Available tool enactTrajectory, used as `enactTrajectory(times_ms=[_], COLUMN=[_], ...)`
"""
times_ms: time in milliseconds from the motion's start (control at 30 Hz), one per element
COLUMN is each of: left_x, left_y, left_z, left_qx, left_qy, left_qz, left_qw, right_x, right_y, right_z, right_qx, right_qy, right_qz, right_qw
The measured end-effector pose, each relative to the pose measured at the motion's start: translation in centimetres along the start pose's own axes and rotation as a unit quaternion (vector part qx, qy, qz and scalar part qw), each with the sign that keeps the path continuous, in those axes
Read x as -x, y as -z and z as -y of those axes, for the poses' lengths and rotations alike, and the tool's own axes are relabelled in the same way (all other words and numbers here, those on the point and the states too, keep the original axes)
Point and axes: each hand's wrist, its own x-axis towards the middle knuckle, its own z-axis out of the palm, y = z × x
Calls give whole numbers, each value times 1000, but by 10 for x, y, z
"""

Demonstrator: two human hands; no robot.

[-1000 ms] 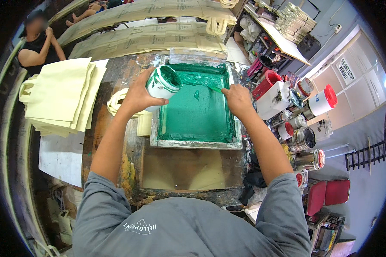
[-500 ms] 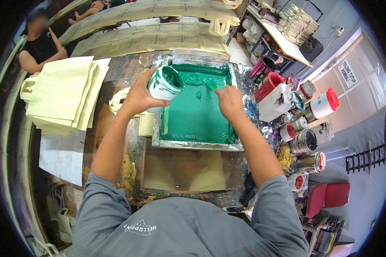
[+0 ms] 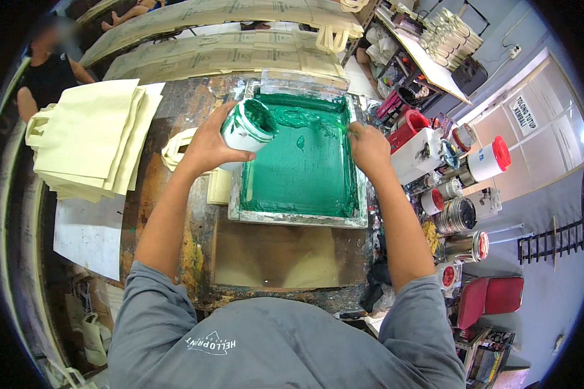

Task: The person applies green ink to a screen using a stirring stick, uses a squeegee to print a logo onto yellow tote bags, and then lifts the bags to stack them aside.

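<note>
My left hand is wrapped around a white tub, smeared with green ink and tilted with its mouth toward the right. It is held over the left edge of a screen printing frame. Green ink coats the mesh, thicker along the far side, with a small blob near the middle. Closed at the frame's right edge, my right hand grips a slim green-coated tool, mostly hidden by the fingers; its exact kind cannot be made out.
Pale yellow cloth bags are stacked at the left, near a seated person. Paint cans and tubs crowd the right side. A stained worktable carries the frame; more bags lie on long racks behind.
My right hand has moved right with the tool, from above the ink to the frame's right edge. The left hand and tub stay nearly in place. The seated person has shifted left.
</note>
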Motion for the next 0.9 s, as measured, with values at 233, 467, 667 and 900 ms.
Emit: enactTrajectory(times_ms=[233, 467, 667, 900], left_x=[-3, 8, 18, 24], left_y=[-1, 8, 19, 26], left_z=[-5, 9, 5, 3], left_qx=[26, 29, 29, 33], left_qy=[-1, 15, 54, 45], left_qz=[10, -8, -10, -18], left_qw=[1000, 999, 998, 998], right_x=[21, 15, 5, -7], right_y=[-46, -80, -65, -53], right_z=[40, 83, 109, 82], right_qx=[-128, -208, -175, -96], right_qy=[-119, -138, -96, 23], right_qz=[2, 28, 84, 90], right_qw=[985, 968, 976, 991])
